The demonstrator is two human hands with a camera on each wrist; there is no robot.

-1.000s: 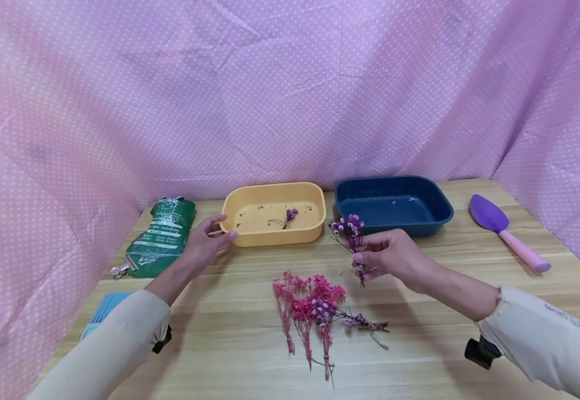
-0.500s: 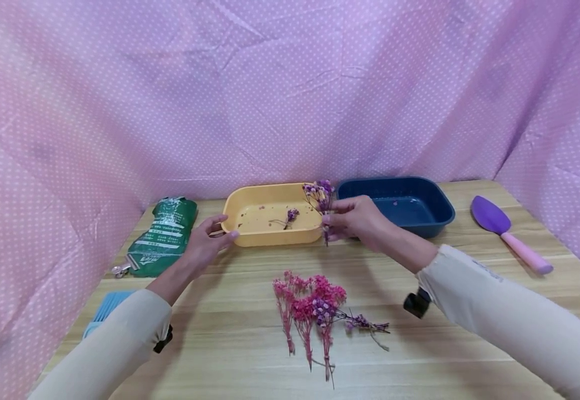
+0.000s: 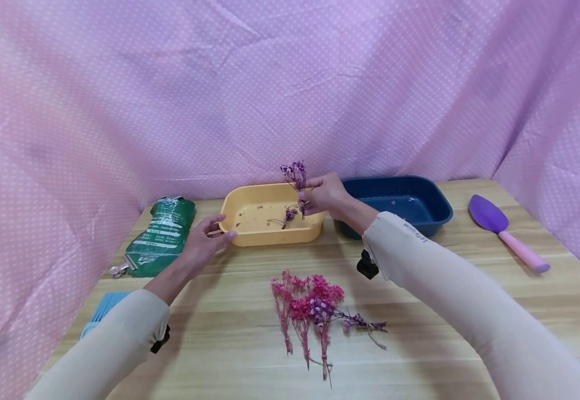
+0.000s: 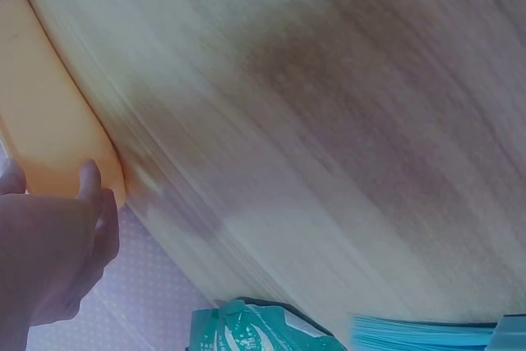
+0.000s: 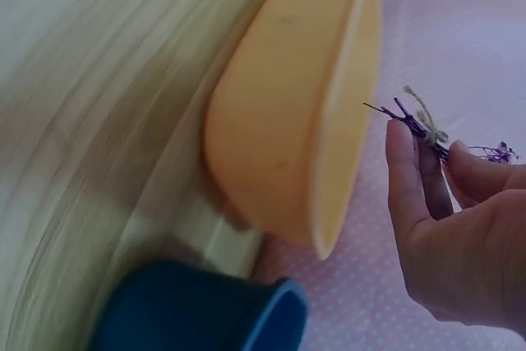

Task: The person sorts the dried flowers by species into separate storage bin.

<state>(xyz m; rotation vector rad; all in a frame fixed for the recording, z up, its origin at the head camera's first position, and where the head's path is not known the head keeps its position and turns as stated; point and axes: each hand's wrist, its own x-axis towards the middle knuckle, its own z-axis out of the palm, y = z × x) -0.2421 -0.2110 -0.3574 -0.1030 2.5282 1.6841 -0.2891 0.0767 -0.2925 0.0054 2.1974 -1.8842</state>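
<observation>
My right hand (image 3: 326, 194) pinches a small bunch of purple dried flowers (image 3: 295, 173) between thumb and fingers. The blossoms point up, over the right part of the yellow tub (image 3: 270, 239). In the right wrist view, twine (image 5: 437, 136) is tied round the bunch's stems. Inside the tub lie a single purple sprig (image 3: 289, 215) and a few loose petals. At the tub's left end my left hand (image 3: 205, 241) grips the corner, fingers and thumb spread on either side of it. In the left wrist view its fingertips are against the tub's wall (image 4: 49, 104).
Pink dried flower bunches (image 3: 304, 305) and a purple bunch (image 3: 365, 321) lie in the front middle. A dark blue tub (image 3: 405, 208) stands right of the yellow one. Further right is a purple scoop (image 3: 490, 214). Left are a clipped green bag (image 3: 162, 239) and a light blue bristled thing (image 3: 105, 308).
My right hand has carried the purple bunch left and away from me, from in front of the blue tub to over the yellow tub. My left hand stays at the yellow tub's corner.
</observation>
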